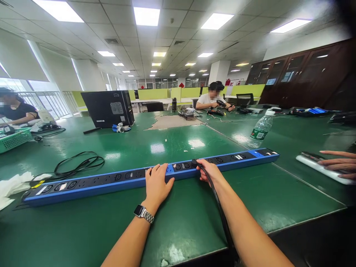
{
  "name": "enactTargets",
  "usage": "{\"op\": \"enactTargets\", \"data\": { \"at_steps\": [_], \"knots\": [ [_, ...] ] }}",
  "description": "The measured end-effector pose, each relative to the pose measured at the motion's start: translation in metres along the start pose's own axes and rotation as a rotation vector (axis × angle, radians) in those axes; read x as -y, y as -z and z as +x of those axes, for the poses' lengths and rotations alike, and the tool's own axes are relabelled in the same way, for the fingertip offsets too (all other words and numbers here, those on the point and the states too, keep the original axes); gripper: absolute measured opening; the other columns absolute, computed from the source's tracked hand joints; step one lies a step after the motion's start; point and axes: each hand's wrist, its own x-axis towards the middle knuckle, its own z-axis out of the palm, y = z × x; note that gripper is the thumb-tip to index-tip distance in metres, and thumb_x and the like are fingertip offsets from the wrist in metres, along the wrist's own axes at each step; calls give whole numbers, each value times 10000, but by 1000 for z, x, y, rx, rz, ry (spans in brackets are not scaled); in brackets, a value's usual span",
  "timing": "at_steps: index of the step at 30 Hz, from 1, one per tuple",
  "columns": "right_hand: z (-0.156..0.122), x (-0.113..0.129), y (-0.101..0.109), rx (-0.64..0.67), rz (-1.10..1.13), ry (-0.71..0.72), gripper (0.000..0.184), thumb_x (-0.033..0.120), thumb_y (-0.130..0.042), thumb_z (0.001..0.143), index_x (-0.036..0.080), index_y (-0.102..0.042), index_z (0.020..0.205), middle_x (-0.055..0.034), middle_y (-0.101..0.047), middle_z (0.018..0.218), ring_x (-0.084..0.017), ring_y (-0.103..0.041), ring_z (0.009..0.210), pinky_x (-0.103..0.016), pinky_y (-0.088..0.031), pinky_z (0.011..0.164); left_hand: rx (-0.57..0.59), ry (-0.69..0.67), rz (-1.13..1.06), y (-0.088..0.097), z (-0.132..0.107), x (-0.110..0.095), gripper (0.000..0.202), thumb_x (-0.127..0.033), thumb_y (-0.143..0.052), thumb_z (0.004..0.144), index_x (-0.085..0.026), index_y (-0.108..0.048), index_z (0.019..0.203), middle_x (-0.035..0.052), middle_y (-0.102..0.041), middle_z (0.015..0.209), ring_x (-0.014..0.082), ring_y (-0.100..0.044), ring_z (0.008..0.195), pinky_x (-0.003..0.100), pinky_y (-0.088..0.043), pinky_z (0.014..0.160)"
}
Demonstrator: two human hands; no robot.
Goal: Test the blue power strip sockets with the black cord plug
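A long blue and black power strip (pixel 105 181) lies slantwise across the green table, its face lined with several sockets. My left hand (pixel 158 183) rests over its middle, fingers curled across the top and thumb spread along the near side. In my right hand (pixel 208 171) is a black plug (pixel 194 162) on a thick black cable (pixel 218 200), gripped at the strip's sockets right of the middle. How deep the plug sits in a socket I cannot tell. The cable runs down beside my right forearm and over the table's near edge.
A water bottle (pixel 261 129) stands behind the strip's right end. Another person's hand (pixel 339 163) touches a white-and-black object at right. A coiled black cable (pixel 80 163) and white tissue (pixel 13 185) lie left. Farther back are a computer tower (pixel 108 109) and a person (pixel 213 98).
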Motion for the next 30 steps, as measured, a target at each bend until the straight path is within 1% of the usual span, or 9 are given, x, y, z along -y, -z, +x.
{"op": "enactTargets", "data": {
  "at_steps": [4, 10, 13, 16, 20, 22, 25, 28, 30],
  "knots": [
    [2, -3, 0, 12, 46, 73, 306, 350, -620, 769, 178, -532, 531, 87, -309, 289, -61, -289, 270, -205, -364, 352, -1, -1, -21, 2, 0, -1, 481, -314, -608, 837, -245, -506, 1302, 62, -607, 1326, 267, -454, 1299, 499, -233, 1110],
    [-2, -1, -2, 168, 315, 184, 352, 436, -597, 790, 191, -525, 547, 86, -332, 332, -59, -312, 299, -220, -403, 413, -5, 0, -39, 1, -1, 0, 505, -316, -619, 832, -242, -497, 1316, 68, -605, 1326, 270, -455, 1293, 496, -237, 1104],
    [-11, -5, -16, 282, 210, 233, 397, 539, -651, 743, 170, -588, 612, 59, -434, 387, -70, -386, 335, -223, -393, 416, -32, 11, -69, 2, -1, -1, 572, -343, -625, 838, -248, -444, 1372, 68, -611, 1314, 254, -474, 1275, 482, -241, 1100],
    [-24, -11, -34, 474, 31, 276, 491, 638, -644, 707, 149, -631, 668, 27, -512, 441, -80, -438, 362, -212, -348, 392, -79, 12, -140, 4, -1, -3, 572, -348, -615, 856, -303, -420, 1393, 40, -628, 1283, 219, -532, 1207, 466, -273, 1078],
    [-36, -19, -51, 643, -85, 347, 531, 682, -610, 709, 155, -627, 646, 25, -507, 445, -82, -444, 373, -205, -343, 396, -150, 25, -225, 8, 1, -2, 331, -261, -600, 855, -272, -612, 1185, 23, -695, 1134, 197, -602, 1077, 404, -374, 1000],
    [-37, -21, -53, 620, -108, 383, 546, 695, -589, 714, 165, -601, 587, 26, -483, 419, -82, -427, 362, -208, -333, 389, -202, 50, -226, 8, 3, 0, 276, -230, -583, 850, -237, -638, 1120, 39, -701, 1105, 208, -608, 1049, 385, -412, 960],
    [-32, -22, -53, 435, -104, 448, 554, 698, -569, 727, 183, -557, 523, 36, -430, 375, -78, -382, 340, -211, -296, 372, -247, 93, -184, 8, 5, 5, 314, -206, -525, 868, -218, -604, 1172, 63, -687, 1142, 231, -600, 1056, 392, -431, 941],
    [-25, -21, -51, 215, -44, 471, 544, 690, -576, 728, 195, -532, 507, 49, -389, 369, -75, -355, 337, -215, -275, 364, -204, 94, -124, 8, 5, 7, 384, -174, -477, 879, -212, -561, 1251, 72, -691, 1123, 234, -604, 1037, 398, -435, 927],
    [-23, -21, -50, 143, -22, 467, 538, 686, -580, 729, 200, -525, 504, 51, -376, 370, -79, -358, 339, -219, -277, 365, -163, 78, -83, 8, 5, 7, 411, -159, -456, 882, -225, -552, 1276, 68, -691, 1123, 229, -602, 1035, 402, -429, 926]
  ]
}}
